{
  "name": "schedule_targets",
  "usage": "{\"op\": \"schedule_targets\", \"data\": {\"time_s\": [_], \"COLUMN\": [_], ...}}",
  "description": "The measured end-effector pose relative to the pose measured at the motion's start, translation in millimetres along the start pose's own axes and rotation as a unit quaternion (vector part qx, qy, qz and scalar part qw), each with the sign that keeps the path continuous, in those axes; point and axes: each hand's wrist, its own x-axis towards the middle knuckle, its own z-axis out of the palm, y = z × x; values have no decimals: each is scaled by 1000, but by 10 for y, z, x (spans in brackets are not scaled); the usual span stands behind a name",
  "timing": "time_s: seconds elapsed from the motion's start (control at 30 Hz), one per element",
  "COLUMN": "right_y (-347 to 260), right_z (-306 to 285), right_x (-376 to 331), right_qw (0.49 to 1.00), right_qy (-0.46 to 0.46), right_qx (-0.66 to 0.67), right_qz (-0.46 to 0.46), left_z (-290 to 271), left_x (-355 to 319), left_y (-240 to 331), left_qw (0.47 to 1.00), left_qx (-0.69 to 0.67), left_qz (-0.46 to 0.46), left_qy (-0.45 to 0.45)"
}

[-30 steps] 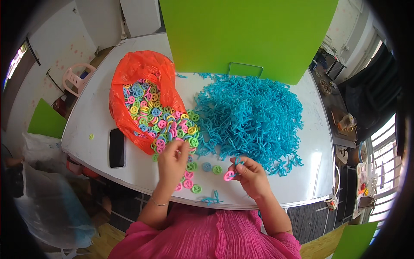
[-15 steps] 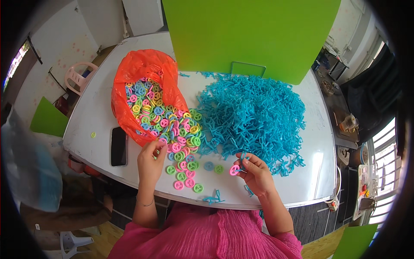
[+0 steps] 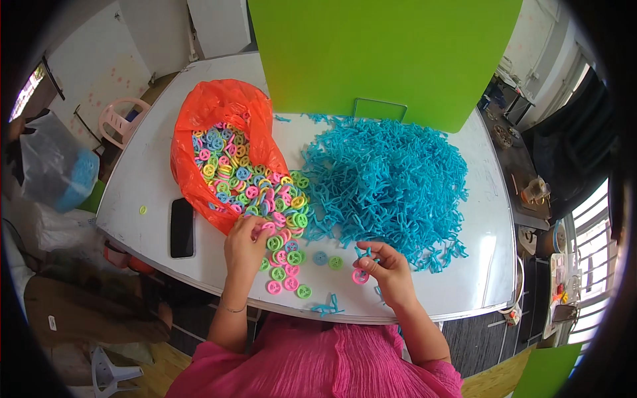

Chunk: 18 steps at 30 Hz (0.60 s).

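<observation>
My left hand (image 3: 244, 247) is at the edge of the loose wheels, thumb and fingers pinched on a small pink plastic wheel (image 3: 269, 227). Many pink, green, blue and yellow wheels (image 3: 242, 174) spill from a red plastic bag (image 3: 189, 126) toward me. My right hand (image 3: 390, 273) grips a small blue plastic frame (image 3: 363, 253) between thumb and fingers. A pink wheel (image 3: 360, 276) sits at the lower end of that frame; whether it is fitted on, I cannot tell. Beyond my right hand rises a big heap of similar blue frames (image 3: 391, 179).
A black phone (image 3: 182, 227) lies left of the bag. Single blue (image 3: 320, 258) and green (image 3: 336, 263) wheels lie between my hands. Loose blue frames (image 3: 327, 306) rest at the near edge. A green board (image 3: 385, 60) stands behind the heap. At far left hangs a clear bag (image 3: 56, 162) with blue contents.
My left hand has moved right, over the loose wheels. My right hand has shifted slightly and turned the frame, its wheel now lower. The clear bag at far left has moved farther away.
</observation>
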Motion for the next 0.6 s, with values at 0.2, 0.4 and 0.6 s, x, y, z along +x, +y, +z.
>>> {"op": "schedule_targets", "data": {"time_s": [0.2,0.4,0.6], "right_y": [39,52,146], "right_z": [-13,236,217], "right_x": [-30,-98,-101], "right_qw": [1000,969,947], "right_qy": [-13,53,98], "right_qx": [15,-144,-196], "right_qz": [0,-193,-234], "left_z": [-47,197,423], "left_x": [-62,-421,-546], "left_y": [229,805,1041], "left_qw": [985,856,774], "left_qx": [-122,-482,-605], "left_qz": [-56,-137,-127], "left_qy": [105,-127,-135]}}
